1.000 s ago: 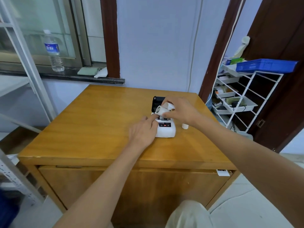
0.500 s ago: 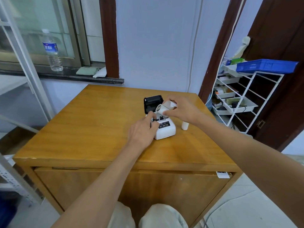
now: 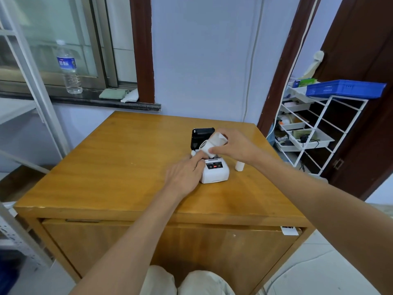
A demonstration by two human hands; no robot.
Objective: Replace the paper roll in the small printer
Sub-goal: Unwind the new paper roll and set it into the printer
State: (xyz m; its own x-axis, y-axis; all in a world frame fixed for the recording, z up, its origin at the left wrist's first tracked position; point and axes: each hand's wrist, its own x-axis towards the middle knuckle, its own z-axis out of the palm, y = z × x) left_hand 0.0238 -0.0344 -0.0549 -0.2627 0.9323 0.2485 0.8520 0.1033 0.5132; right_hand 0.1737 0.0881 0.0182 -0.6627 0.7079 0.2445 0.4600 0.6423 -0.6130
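Note:
A small white printer [image 3: 215,173] stands on the wooden table [image 3: 119,167], its black lid [image 3: 201,138] swung up and open at the back. My right hand [image 3: 236,146] pinches a white paper roll [image 3: 209,146] just above the open bay, a loose end of paper curling upward. My left hand [image 3: 185,174] rests against the printer's left side, fingers touching its top edge. A second small white roll [image 3: 239,166] stands upright on the table right of the printer.
A white wire rack [image 3: 308,133] with trays and a blue basket [image 3: 344,88] stands to the right of the table. A water bottle [image 3: 69,68] and a folded cloth [image 3: 113,93] sit on the window sill behind. A metal shelf frame [image 3: 32,81] stands left.
The printer's black lid has come fully open and upright. My right hand has kept the roll over the bay while my left hand stayed at the printer's side.

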